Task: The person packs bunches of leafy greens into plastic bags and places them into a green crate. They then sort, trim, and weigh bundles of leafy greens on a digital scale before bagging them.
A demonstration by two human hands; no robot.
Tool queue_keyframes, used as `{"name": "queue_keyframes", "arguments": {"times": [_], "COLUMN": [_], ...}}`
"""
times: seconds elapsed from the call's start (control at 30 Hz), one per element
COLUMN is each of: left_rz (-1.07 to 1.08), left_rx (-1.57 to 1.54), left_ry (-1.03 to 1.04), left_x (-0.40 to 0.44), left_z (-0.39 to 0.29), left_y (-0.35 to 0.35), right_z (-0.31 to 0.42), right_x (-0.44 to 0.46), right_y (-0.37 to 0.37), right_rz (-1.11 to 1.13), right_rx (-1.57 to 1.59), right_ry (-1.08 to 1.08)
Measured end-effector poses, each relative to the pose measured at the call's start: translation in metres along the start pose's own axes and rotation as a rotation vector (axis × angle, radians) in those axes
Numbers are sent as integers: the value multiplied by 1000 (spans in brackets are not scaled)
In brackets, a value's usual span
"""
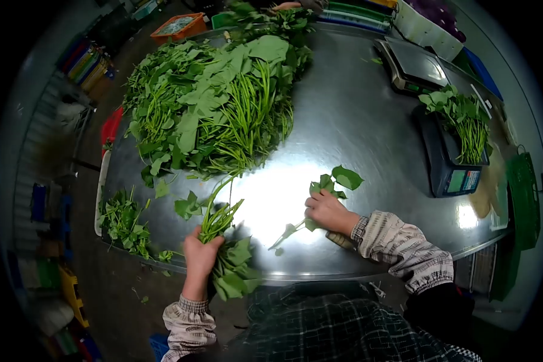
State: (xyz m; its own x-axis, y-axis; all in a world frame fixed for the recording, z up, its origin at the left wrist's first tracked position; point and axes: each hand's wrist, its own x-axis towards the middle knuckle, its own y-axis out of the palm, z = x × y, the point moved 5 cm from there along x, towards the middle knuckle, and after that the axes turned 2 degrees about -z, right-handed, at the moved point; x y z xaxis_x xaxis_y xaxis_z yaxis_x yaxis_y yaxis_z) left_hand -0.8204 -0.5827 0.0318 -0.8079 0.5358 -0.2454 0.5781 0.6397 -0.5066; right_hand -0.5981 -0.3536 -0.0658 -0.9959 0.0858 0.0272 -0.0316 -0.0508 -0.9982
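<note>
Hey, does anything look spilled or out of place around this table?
Yes, slightly: a few green scraps lie on the floor near the table's near-left corner, while the large heap of greens lies on top. They look dropped. Nothing else clearly stands out.

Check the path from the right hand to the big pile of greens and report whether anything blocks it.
Nothing visible blocks it. Between the right hand, which holds a sprig, and the pile, only shiny table shows. The bunch in the left hand is off to the left.
</note>
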Motion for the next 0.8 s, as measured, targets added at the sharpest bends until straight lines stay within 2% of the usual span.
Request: {"name": "queue_keyframes", "arguments": {"times": [0.07, 0.1, 0.2, 0.23, 0.27, 0.33, 0.37, 0.5, 0.53, 0.57, 0.67, 0.7, 0.73, 0.77, 0.8], "left_rz": [-153, -183, -217, -155, -94, 69, 128, 302, 341, 378, 418, 407, 387, 372, 383], "left_rx": [140, 182, -161, -198, -238, -541, -676, -849, -767, -687, -551, -499, -457, -426, -430], "left_ry": [73, 77, 114, 61, 7, -123, -197, -356, -320, -281, -239, -237, -233, -184, -217], "left_x": [-2, -4, 9, 9, 7, -1, -5, -22, -23, -23, -24, -22, -19, -11, -8], "left_z": [-15, -19, 3, -5, -15, -30, -34, -42, -39, -33, -34, -35, -34, -27, -25], "left_y": [1, 0, 29, 43, 61, 87, 91, 93, 95, 98, 96, 89, 82, 73, 68], "right_z": [-9, -15, -13, 5, 25, 54, 59, 68, 71, 74, 81, 71, 49, 31, 20], "right_x": [8, 9, 19, 26, 31, 33, 31, 24, 23, 22, 4, -17, -50, -82, -114], "right_y": [-21, -41, -74, -75, -79, -80, -77, -62, -64, -65, -79, -82, -70, -61, -60], "right_rz": [-63, -86, -306, -296, -187, -161, -182, -265, -277, -117, -66, -103, -57, -208, -119], "right_rx": [3, 39, 988, 1178, 1314, 1364, 1381, 1350, 1317, 1201, 1206, 1253, 1177, 808, 513], "right_ry": [41, 147, 600, 578, 598, 597, 601, 557, 529, 533, 320, 369, 594, 504, 553]}}
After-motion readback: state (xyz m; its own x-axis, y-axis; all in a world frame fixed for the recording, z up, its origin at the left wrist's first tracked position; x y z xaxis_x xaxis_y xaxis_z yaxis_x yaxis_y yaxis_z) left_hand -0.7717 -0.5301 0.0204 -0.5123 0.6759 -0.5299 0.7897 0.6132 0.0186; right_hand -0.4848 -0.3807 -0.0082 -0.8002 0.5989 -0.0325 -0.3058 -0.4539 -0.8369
